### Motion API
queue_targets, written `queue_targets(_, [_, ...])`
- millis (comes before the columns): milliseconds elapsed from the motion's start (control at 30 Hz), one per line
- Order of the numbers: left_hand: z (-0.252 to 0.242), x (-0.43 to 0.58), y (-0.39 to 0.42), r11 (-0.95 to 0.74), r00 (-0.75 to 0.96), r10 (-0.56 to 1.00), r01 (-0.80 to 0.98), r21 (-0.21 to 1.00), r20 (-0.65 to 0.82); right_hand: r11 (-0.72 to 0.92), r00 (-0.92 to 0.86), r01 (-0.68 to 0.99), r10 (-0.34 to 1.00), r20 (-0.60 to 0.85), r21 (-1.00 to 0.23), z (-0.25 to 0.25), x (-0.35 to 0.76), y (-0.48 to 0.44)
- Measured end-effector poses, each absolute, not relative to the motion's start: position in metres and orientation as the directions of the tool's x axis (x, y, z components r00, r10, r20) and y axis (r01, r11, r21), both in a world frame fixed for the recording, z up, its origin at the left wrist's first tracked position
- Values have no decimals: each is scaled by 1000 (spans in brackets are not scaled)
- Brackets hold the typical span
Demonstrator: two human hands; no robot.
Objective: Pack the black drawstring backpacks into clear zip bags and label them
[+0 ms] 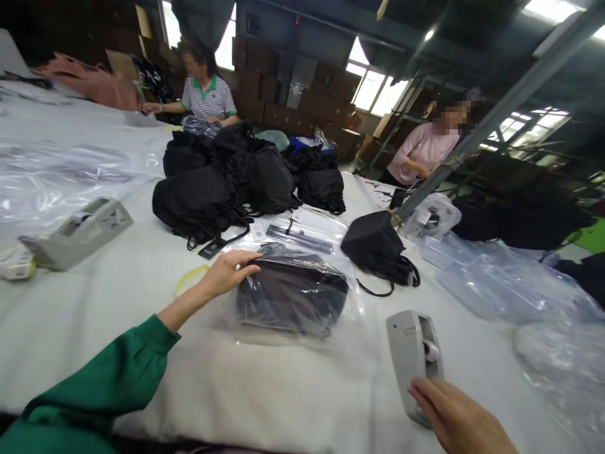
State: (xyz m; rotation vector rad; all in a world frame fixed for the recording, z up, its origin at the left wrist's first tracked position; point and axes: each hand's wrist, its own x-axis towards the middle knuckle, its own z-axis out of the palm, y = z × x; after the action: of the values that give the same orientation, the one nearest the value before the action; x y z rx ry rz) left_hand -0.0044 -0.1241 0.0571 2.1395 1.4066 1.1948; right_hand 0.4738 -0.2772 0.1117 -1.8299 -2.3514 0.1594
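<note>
In the middle of the table lies a clear plastic bag [302, 296] with a dark, flat-sided fabric item inside. My left hand [231, 274] is at its upper left edge, thumb and fingers closed on the folded plastic. A grey tape dispenser [409, 353] with a white roll stands to the right of the bag. Over its near end is my right hand [454, 410], fingers drawn together and slightly blurred; whatever they pinch is too small or hidden to make out. A single black bag [375, 246] with a cord handle rests beyond the dispenser.
Several black bags [203, 195] are heaped at the back. A second tape dispenser [85, 230] stands left, near plastic sheets [61, 180]. More clear plastic bags [510, 277] spread at right, by a slanted metal post [501, 107]. Two other people work across the table.
</note>
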Motion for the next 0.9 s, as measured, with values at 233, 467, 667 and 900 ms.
queue_targets(233, [53,-8,-122,-499,174,850,572,652,497,790,-935,355,283,-216,-500,221,236,-158])
queue_targets(467, [55,-10,-120,-523,200,835,575,629,512,911,-833,404,405,-378,85,181,172,-85])
queue_targets(667, [56,-13,-118,-550,251,826,557,622,505,876,-791,367,471,-391,313,176,154,-83])
queue_targets(900, [58,-10,-120,-508,241,845,642,575,477,854,-772,377,504,-387,359,166,149,-84])
